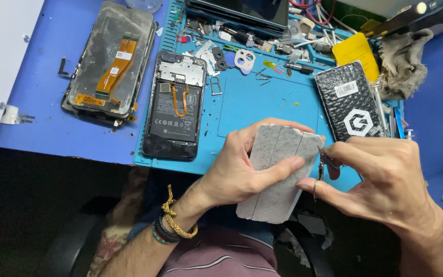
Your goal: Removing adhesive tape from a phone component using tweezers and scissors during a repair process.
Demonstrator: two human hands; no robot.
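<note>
My left hand (pixel 242 172) grips a flat grey rectangular panel (pixel 275 174) with a mottled face, thumb across its middle, held over the near edge of the blue work mat (pixel 262 107). My right hand (pixel 380 179) pinches small metal tweezers (pixel 323 163) whose tip touches the panel's upper right corner. An opened phone (pixel 174 105) with its battery and an orange flex cable showing lies on the mat to the left. A detached screen assembly (pixel 109 59) with an orange ribbon lies further left on the blue table.
A black bubble-wrap pouch (pixel 349 102) lies at the mat's right side, with a yellow card (pixel 356 51) and a grey rag (pixel 403 61) behind it. Small parts, camera rings and screws litter the mat's far trays. A white panel (pixel 1 56) sits at far left.
</note>
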